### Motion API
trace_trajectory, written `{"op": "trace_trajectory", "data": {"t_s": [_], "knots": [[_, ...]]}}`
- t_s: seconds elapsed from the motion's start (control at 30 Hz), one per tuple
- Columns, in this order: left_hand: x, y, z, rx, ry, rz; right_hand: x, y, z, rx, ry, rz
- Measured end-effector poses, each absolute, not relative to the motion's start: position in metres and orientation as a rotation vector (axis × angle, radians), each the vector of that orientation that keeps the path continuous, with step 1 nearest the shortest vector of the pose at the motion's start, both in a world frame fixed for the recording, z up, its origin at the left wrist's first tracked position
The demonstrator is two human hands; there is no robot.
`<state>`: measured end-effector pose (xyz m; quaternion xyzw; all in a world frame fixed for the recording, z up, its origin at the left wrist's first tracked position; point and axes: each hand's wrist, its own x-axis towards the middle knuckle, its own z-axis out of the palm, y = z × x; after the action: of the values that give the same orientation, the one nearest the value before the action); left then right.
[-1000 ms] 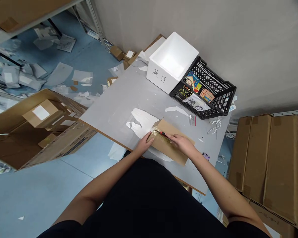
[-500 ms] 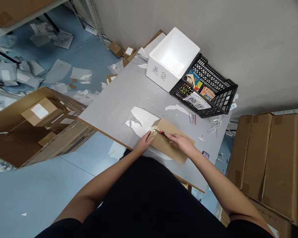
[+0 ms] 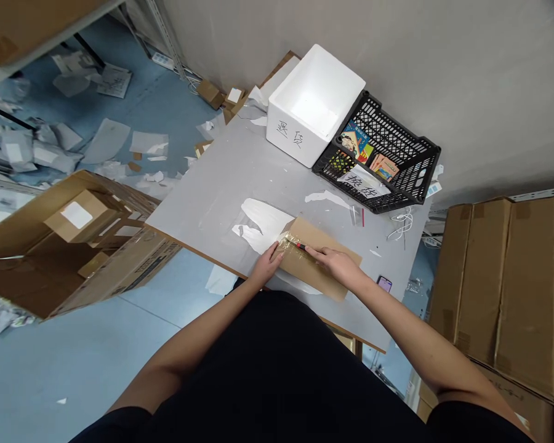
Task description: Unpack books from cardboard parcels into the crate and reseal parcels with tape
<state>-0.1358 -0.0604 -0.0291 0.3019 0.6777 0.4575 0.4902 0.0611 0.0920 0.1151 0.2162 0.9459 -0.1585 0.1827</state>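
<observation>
- Since the earlier frame, my view has shifted slightly; my hands and the cutter [image 3: 301, 246] have barely moved on the carton [image 3: 305, 269].
- My right hand [image 3: 339, 266] grasps the cutter; my left hand [image 3: 264, 266] braces the carton's end, though I can't tell how firmly.
- If the blade snags and jumps, it could nick my nearby left fingers; pressing deep might score the contents.
- The carton's brown and oblong, with shiny, wrinkled tape [image 3: 293, 236], lying on the grey table [image 3: 203, 197].
</observation>
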Motion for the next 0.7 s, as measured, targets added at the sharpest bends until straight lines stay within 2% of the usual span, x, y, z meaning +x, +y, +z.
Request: {"op": "trace_trajectory", "data": {"t_s": [0.7], "knots": [[-0.137,-0.061,-0.029,0.77,1.726,1.042,0.125,0.08,0.121,0.731,2.592,-0.434]]}}
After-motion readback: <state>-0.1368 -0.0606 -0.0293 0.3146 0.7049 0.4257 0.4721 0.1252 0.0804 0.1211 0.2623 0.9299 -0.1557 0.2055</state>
